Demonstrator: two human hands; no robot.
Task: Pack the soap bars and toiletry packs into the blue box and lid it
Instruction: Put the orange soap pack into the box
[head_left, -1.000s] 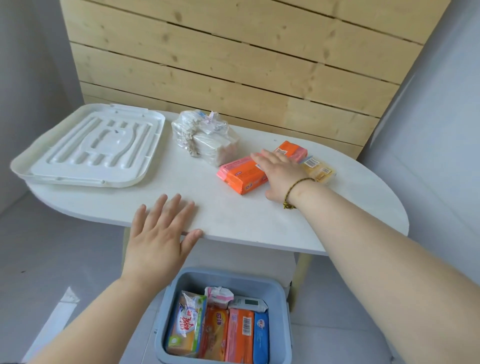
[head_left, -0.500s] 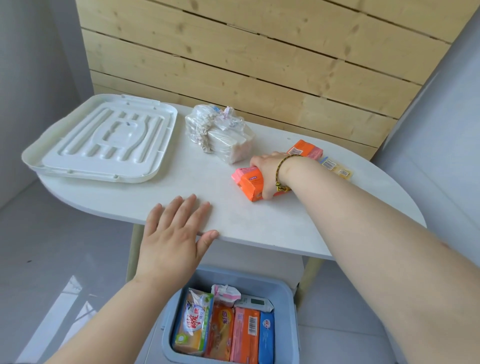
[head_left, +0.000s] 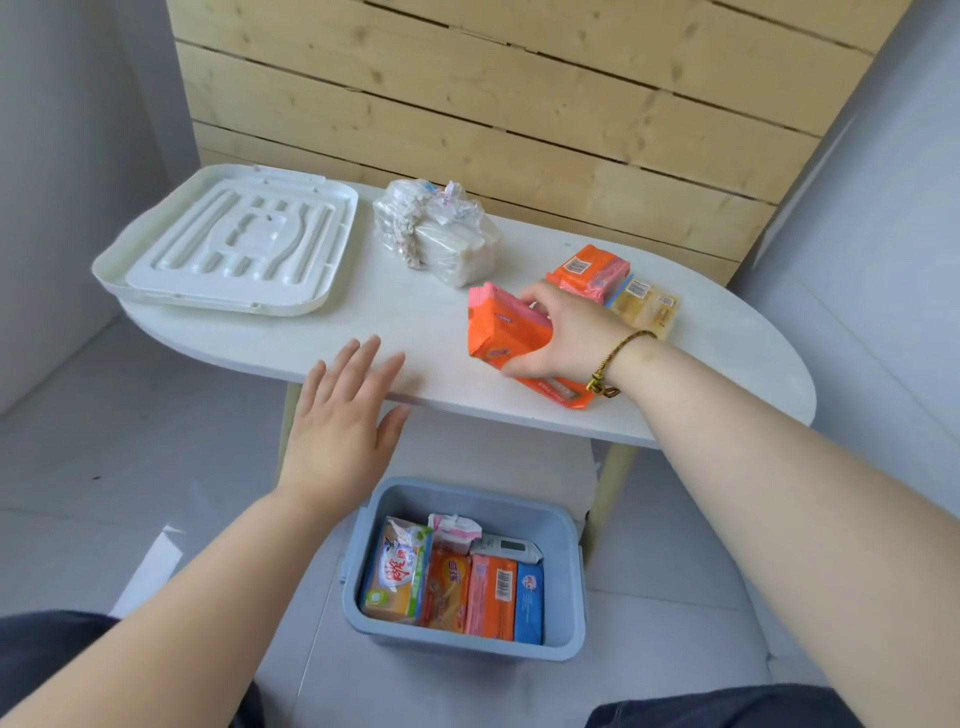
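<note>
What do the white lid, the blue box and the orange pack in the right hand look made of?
White lid: moulded rigid plastic, slight sheen, ribs pressed in. Blue box: likely plastic too, matte, smooth rounded rim. Orange pack in the right hand: glossy printed film wrap, crimped end seam; contents hidden.

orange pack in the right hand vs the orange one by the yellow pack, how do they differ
The held orange pack is gripped by the right hand and tilted; the far orange pack lies flat on the table, untouched. The held orange pack is near the front edge; the far orange pack lies beside the yellow pack. Both are orange with pink ends.
</note>
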